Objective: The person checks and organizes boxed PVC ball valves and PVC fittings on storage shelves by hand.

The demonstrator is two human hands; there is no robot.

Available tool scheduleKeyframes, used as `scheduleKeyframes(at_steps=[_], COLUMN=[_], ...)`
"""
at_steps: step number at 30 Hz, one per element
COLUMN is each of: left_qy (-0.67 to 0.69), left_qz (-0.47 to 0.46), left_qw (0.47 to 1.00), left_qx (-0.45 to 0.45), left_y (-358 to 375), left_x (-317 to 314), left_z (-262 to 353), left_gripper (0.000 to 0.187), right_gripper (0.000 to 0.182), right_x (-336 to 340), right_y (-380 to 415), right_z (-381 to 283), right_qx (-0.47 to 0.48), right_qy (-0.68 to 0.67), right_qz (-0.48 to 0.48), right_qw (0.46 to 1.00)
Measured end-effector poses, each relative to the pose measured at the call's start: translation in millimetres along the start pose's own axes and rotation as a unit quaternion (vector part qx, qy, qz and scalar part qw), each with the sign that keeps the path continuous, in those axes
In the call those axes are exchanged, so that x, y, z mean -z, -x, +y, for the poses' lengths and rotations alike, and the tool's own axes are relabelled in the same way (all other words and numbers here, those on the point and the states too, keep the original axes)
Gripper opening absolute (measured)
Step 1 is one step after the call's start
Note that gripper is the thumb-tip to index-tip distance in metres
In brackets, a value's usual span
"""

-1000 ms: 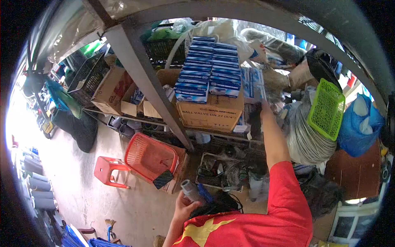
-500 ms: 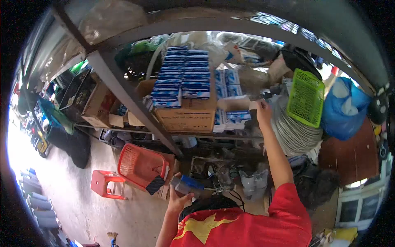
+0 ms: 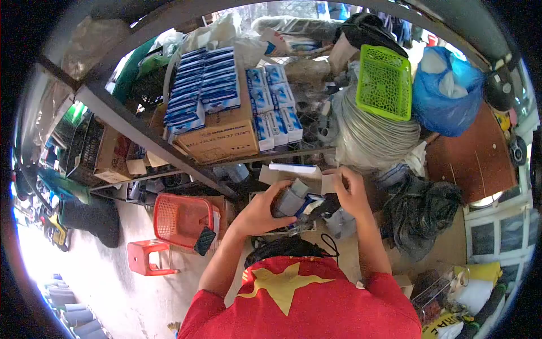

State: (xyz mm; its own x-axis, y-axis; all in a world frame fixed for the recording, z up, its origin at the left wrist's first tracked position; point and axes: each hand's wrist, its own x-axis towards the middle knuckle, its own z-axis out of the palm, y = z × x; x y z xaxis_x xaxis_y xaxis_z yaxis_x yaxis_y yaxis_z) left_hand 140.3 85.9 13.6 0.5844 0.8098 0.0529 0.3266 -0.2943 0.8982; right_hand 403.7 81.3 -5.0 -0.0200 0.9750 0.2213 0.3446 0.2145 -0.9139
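Note:
My left hand (image 3: 259,212) is closed around a grey cylindrical plastic fitting (image 3: 291,199) with a dark blue part at its lower right. Just beyond it is a small open cardboard box (image 3: 275,174), flaps raised. My right hand (image 3: 349,192) grips this box's right flap between thumb and fingers. The fitting is at the box's opening; its exact depth inside is hidden by my left hand. Several blue-and-white boxes (image 3: 275,104) stand on the shelf ahead, beside a brown carton (image 3: 217,141) topped with rows of similar boxes (image 3: 203,82).
A metal shelf post (image 3: 147,133) slants down on the left. A coil of grey hose (image 3: 375,138) carries a green basket (image 3: 385,82), with a blue bag (image 3: 446,93) alongside. Lower left are a red basket (image 3: 183,220) and a red stool (image 3: 148,257). Black plastic (image 3: 423,214) lies right.
My right hand has brought the open box down from the shelf to in front of me. My left hand has moved up and right with the fitting, meeting the box's opening. The view has shifted.

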Motion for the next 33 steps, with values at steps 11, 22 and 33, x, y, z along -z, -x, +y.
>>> scheduleKeyframes(at_steps=[11,22,33], left_qy=[0.078,0.455,0.472], left_qz=[0.049,0.093,0.216], left_qw=[0.992,0.876,0.849], left_qx=[-0.091,0.127,0.099], left_y=[1.4,4.1,11.5], left_x=[-30.9,-68.7,-101.0], left_z=[-14.0,-43.1,-51.4], left_gripper=[0.065,0.027,0.030], right_gripper=[0.022,0.024,0.067], right_x=[1.9,-41.6,-68.2], right_y=[33.4,71.5,103.1], right_z=[24.6,34.0,37.0], right_qx=[-0.079,-0.115,-0.017], right_qy=[-0.191,-0.160,0.105], right_qz=[0.018,-0.105,-0.116], right_qw=[0.978,0.975,0.988])
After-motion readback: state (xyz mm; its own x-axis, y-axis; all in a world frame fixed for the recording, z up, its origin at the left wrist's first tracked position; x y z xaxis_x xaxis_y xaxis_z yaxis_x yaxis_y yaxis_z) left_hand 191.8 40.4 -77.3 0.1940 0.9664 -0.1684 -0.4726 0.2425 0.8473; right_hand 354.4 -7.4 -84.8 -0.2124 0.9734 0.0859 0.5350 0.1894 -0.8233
